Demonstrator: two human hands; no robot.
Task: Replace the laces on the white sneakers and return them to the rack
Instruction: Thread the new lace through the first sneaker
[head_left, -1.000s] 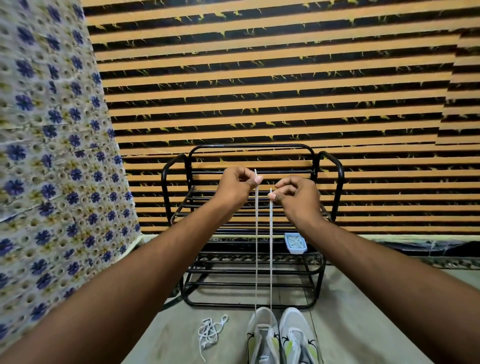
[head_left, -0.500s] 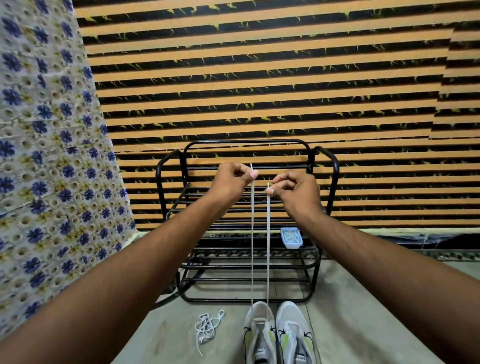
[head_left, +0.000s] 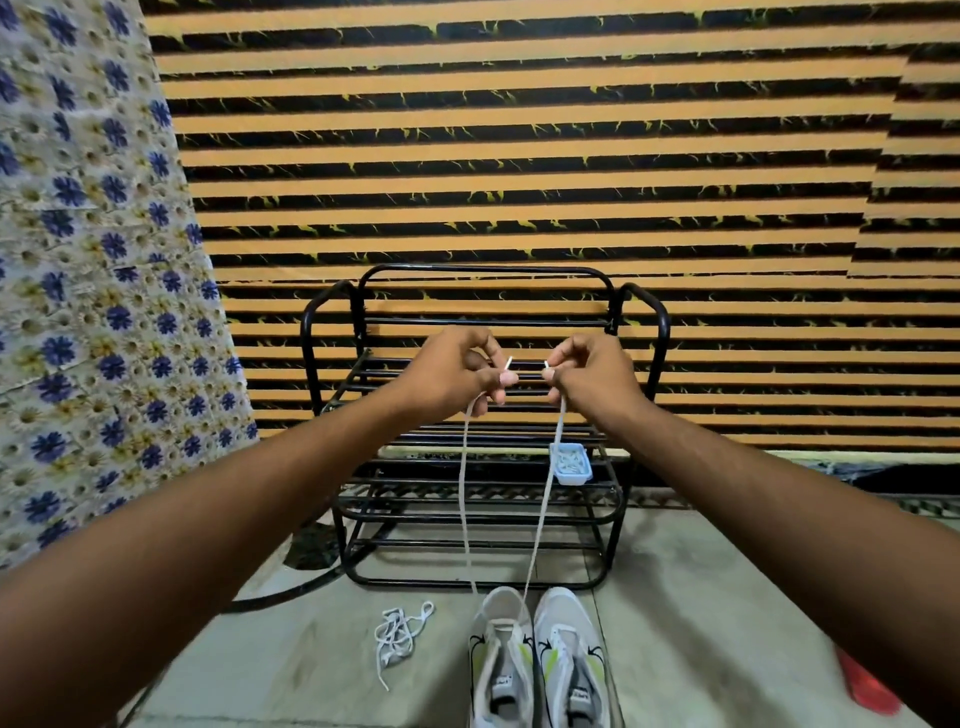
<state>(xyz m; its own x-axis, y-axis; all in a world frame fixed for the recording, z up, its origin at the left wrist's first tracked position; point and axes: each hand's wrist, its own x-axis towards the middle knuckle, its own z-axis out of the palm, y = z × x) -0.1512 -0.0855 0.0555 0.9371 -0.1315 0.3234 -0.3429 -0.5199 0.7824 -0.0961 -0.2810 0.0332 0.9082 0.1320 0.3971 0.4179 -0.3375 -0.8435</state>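
Now, wall: orange-and-black striped wall (head_left: 519, 156) is filling the background well beyond both hands.
Rack: black metal shoe rack (head_left: 332, 322) is standing just behind and below the hands, its shelves holding no shoes; a small blue tray (head_left: 571, 464) is sitting on a shelf under the right hand.
Sneakers: two white sneakers (head_left: 540, 670) are waiting side by side on the floor directly below the hands, toes pointing toward the rack.
Old lace: a loose tangled lace (head_left: 397, 636) is lying on the floor, down and to the left of the left hand.
New lace: white lace (head_left: 464, 493) is running from the left-side sneaker's front eyelets up to both hands.
Left hand: left hand (head_left: 452, 371) is pinching one lace end, tip poking up.
Right hand: right hand (head_left: 592, 376) is pinching the other end.
Change: the hands are moving apart and lower than half a second ago, so the two strands are splaying and slackening.
Meaning: the ends are looking evened out; lacing the next eyelets is probably coming up, with the second shoe and the rack return remaining.
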